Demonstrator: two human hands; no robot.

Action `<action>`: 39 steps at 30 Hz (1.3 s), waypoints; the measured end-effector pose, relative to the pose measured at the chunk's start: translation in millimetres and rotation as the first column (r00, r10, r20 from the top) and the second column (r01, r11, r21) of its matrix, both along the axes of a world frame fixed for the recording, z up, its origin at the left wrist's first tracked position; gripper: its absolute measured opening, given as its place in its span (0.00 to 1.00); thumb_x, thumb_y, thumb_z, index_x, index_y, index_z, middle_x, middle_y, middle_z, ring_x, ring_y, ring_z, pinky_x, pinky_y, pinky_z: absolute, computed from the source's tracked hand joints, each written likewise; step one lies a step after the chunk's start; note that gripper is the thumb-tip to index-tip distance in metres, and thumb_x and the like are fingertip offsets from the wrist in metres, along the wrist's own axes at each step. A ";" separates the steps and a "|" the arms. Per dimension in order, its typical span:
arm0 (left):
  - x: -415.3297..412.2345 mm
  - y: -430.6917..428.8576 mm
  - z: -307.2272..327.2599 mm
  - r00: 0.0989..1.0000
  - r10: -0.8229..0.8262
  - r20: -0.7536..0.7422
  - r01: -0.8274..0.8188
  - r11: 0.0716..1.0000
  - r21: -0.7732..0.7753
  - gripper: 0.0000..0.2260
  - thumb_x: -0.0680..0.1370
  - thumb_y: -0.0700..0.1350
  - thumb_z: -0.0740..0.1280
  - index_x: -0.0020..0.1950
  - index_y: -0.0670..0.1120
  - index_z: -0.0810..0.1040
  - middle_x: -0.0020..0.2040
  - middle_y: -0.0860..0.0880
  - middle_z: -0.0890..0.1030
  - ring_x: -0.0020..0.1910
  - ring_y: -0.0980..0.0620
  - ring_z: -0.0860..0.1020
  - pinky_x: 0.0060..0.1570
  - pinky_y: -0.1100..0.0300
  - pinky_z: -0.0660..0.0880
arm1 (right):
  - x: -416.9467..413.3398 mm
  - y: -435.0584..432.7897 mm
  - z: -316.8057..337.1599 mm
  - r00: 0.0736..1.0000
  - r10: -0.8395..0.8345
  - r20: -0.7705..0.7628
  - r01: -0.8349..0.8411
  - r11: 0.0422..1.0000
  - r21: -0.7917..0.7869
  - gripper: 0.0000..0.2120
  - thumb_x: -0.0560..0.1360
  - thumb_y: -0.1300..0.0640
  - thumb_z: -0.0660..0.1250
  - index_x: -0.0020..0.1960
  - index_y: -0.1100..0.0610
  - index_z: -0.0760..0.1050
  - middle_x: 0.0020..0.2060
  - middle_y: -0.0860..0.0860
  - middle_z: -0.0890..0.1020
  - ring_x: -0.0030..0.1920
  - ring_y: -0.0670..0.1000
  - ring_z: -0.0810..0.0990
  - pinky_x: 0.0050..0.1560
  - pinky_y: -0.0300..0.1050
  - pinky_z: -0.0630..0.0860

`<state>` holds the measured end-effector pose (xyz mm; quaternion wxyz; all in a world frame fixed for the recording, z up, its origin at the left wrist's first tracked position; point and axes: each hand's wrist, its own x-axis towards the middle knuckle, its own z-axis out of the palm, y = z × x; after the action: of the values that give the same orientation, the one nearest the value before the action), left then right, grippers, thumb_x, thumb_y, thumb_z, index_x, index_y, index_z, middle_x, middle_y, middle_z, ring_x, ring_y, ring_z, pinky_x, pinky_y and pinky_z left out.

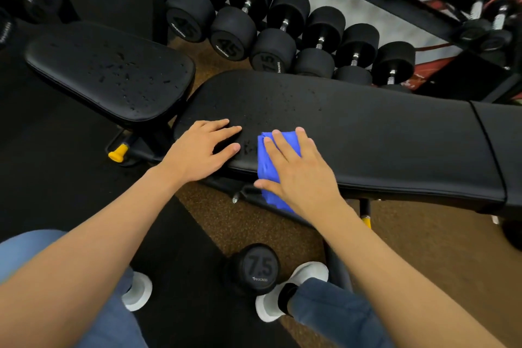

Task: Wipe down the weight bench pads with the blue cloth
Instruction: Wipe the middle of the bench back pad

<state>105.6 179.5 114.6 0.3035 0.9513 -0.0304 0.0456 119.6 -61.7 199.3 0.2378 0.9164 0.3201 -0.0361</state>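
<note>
The right hand (299,169) lies flat, fingers straight and slightly spread, pressing down on the blue cloth (265,165). The cloth is folded and sits under the palm and fingers, at the near edge of the long padded surface (367,133). Its lower part hangs over that edge toward the floor, and its left side shows beyond the index finger and thumb.

Just left of the cloth, and not touching it, the left hand (197,150) rests relaxed and palm down on the same surface, holding nothing. Its fingers point toward the cloth.

Water droplets (282,96) dot the black padding beyond both hands. To the left, across a narrow gap, the separate seat pad (113,73) is tilted and also speckled with droplets. A yellow knob (117,153) shows on the frame below it.

Behind the surface, a row of black dumbbells (271,37) rests on a rack. On the floor near the person's white shoes (285,294) stands a single dumbbell marked 7.5 (258,265).
</note>
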 end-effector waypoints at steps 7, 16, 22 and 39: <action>-1.1 -10.4 5.6 0.997 -0.039 0.070 0.038 0.999 0.016 0.24 0.83 0.59 0.53 0.80 0.58 0.63 0.80 0.50 0.64 0.78 0.47 0.62 0.76 0.51 0.60 | 24.2 -79.7 41.8 0.958 -0.285 -0.019 0.285 0.958 0.031 0.43 0.76 0.27 0.31 0.82 0.52 0.50 0.82 0.53 0.49 0.79 0.68 0.45 0.78 0.61 0.50; 16.9 -21.4 16.5 0.998 -0.041 0.039 0.040 0.999 0.006 0.28 0.81 0.63 0.48 0.80 0.57 0.63 0.80 0.50 0.64 0.78 0.47 0.62 0.76 0.48 0.62 | 24.6 5.5 17.8 0.979 -0.181 -0.097 0.188 0.979 0.076 0.40 0.79 0.32 0.37 0.81 0.55 0.53 0.80 0.54 0.57 0.77 0.70 0.51 0.76 0.64 0.56; 32.1 -13.8 22.5 1.000 -0.020 0.002 0.020 0.996 -0.092 0.28 0.82 0.66 0.49 0.81 0.59 0.61 0.82 0.54 0.59 0.81 0.52 0.54 0.78 0.54 0.53 | 41.5 -59.7 57.4 0.961 -0.222 -0.163 0.228 0.973 0.019 0.39 0.78 0.28 0.37 0.83 0.48 0.48 0.82 0.47 0.49 0.81 0.62 0.47 0.78 0.58 0.50; 55.2 -27.4 21.3 0.998 -0.055 0.030 0.056 0.998 -0.041 0.27 0.83 0.64 0.49 0.81 0.58 0.60 0.82 0.53 0.59 0.82 0.53 0.53 0.78 0.56 0.50 | 45.7 -62.8 43.8 0.973 -0.230 0.009 0.216 0.927 0.308 0.31 0.79 0.41 0.53 0.76 0.56 0.68 0.76 0.52 0.69 0.75 0.53 0.68 0.76 0.47 0.60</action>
<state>160.8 152.1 135.9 0.3237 0.9428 -0.0601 0.0514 165.3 -124.5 243.1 0.0951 0.9730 0.2102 0.0078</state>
